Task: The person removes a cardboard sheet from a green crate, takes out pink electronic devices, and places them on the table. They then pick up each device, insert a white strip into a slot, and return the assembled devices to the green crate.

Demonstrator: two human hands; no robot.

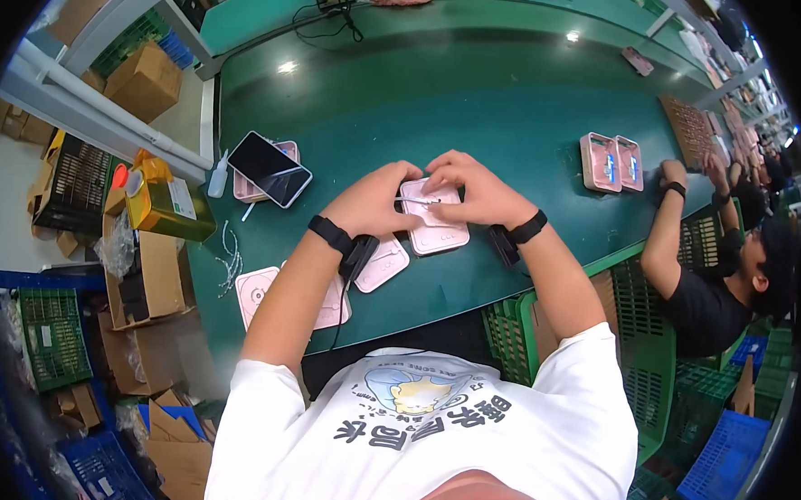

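Pink plastic makes up the panel (440, 238) on the green table (499, 101), between both hands. At its left edge the left hand (378, 199) has thumb and bent fingers apart, while the right hand (483, 198) curls over its far right part; whether either pinches anything small, I cannot tell. Farther left, a phone (271, 169) overlaps a pink case (245, 188).

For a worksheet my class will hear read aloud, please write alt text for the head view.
A person's left hand and right hand are cupped over a pink rectangular panel on a green workbench. A smartphone rests on a pink case to the left; a co-worker is at the right.
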